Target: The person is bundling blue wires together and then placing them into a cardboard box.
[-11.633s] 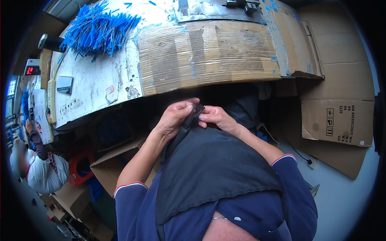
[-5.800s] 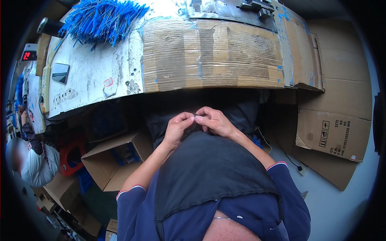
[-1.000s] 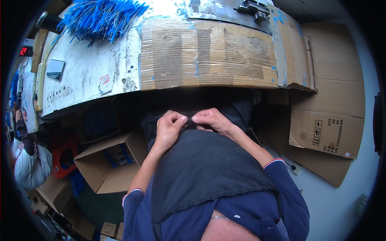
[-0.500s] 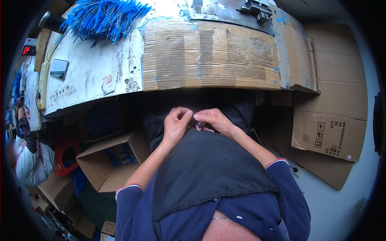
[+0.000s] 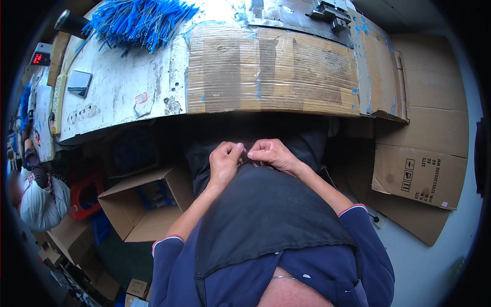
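My left hand and my right hand are close together above my lap, just below the table's front edge. On each, thumb and forefinger are pinched, with a small gap between the two pinches. Whatever the fingertips hold is too small and too hidden to name. Under both hands lies a black apron. On the table, far to the left, lies a heap of thin blue strips with looped wire ends.
Flattened cardboard covers the front of the white table. A dark metal fixture stands at the back. An open carton sits below left, and cartons lean at right. Another person sits far left.
My hands have shifted very slightly, both still pinching. A small dark piece that showed by my right fingers is now hidden. The whole view has moved a little.
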### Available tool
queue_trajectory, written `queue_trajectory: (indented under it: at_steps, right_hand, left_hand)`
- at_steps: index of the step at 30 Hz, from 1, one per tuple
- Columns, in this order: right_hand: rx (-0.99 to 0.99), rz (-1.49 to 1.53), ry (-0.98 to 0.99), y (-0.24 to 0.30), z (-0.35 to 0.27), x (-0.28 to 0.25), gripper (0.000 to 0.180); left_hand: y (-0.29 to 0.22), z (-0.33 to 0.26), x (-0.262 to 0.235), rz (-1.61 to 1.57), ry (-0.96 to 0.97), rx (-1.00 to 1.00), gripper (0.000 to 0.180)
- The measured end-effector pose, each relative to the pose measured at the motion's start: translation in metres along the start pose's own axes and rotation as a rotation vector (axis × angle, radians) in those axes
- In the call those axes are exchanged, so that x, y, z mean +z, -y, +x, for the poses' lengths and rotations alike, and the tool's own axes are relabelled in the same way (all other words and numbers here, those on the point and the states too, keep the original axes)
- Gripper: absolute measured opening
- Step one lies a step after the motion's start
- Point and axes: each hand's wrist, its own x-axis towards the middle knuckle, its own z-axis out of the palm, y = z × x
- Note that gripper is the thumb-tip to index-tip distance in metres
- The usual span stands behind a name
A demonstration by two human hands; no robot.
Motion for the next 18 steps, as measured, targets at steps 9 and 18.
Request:
queue_trajectory:
  at_steps: [9, 18]
  right_hand:
    - [-0.018, -0.021, 0.073, -0.001, 0.002, 0.001, 0.018]
    - [0.018, -0.108, 0.055, 0.003, 0.002, 0.003, 0.021]
  left_hand:
    - [-0.001, -0.008, -0.012, 0.096, 0.023, 0.072, 0.023]
    - [0.007, 0.01, -0.006, -0.043, 0.178, -0.014, 0.021]
